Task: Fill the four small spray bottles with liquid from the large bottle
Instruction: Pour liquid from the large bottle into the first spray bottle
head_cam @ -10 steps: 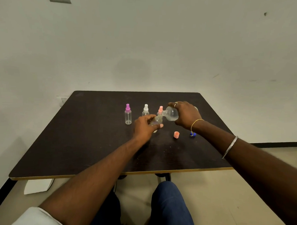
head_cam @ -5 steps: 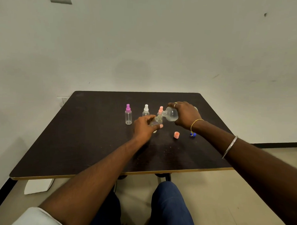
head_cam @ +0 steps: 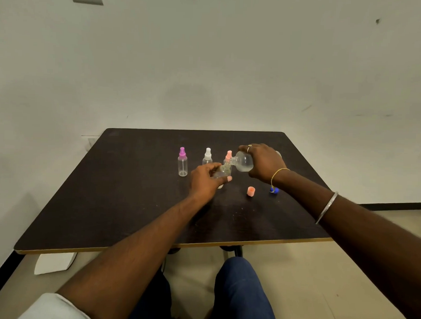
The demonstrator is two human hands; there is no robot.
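Observation:
My right hand grips the large clear bottle, tipped on its side with its neck pointing left. The neck meets the open mouth of a small clear spray bottle, which my left hand holds just above the dark table. Behind them stand three capped small bottles: one with a purple top, one with a white top and one with a pink top, the last partly hidden by the large bottle's neck.
A loose pink cap lies on the table right of my left hand. A small blue cap lies under my right wrist. A white wall rises behind the table. My knees are below the table's near edge.

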